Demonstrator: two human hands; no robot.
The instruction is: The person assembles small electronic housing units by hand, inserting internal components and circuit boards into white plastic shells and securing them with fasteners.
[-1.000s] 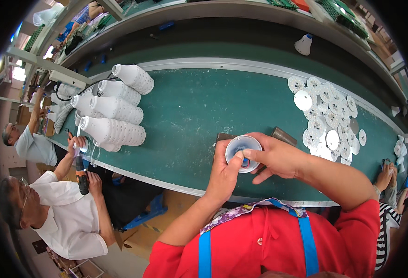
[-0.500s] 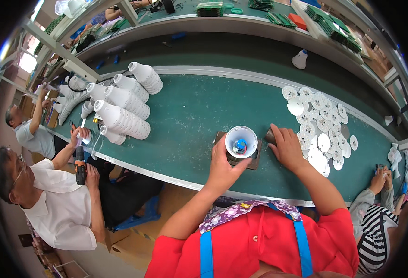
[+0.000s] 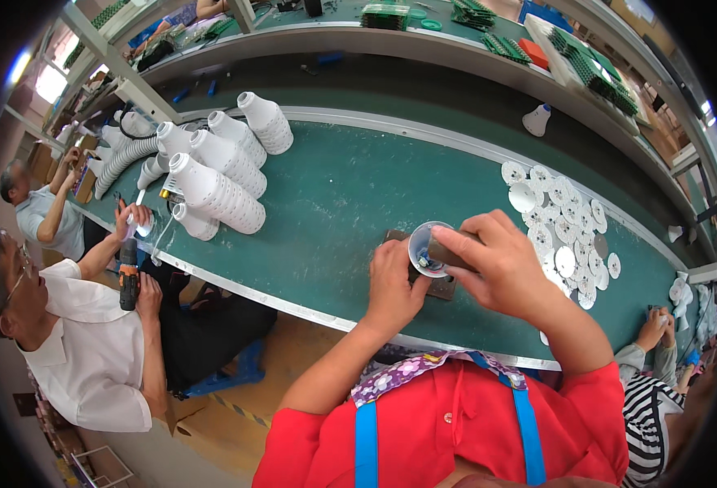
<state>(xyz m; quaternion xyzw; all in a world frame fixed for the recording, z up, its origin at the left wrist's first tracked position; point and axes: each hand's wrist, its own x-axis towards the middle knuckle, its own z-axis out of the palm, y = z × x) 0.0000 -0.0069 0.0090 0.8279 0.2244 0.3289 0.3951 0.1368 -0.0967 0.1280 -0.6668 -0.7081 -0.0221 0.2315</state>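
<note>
In front of me a white bulb housing [image 3: 417,237] stands with its wide mouth up on a dark brown block [image 3: 442,289]. My left hand [image 3: 393,286] is wrapped around the housing's near left side. Inside it a blue part [image 3: 428,261] partly shows. My right hand [image 3: 507,264] grips a dark, stubby cylinder [image 3: 461,249] and holds it tilted at the mouth, covering the right part of the opening. Whether the cylinder touches the housing I cannot tell. Right of this hand lies a spread of round white circuit boards [image 3: 568,220].
Stacked white bulb housings [image 3: 216,183] lean at the left of the green bench [image 3: 326,211]. A raised shelf [image 3: 375,41] with green circuit boards runs behind. A person at the left holds a power drill [image 3: 129,276]; another person's hands [image 3: 655,327] are at the far right.
My right hand has lifted the dark cylinder off the bench and brought it left over the housing's mouth. My left hand stays on the housing. The whole view has shifted slightly.
</note>
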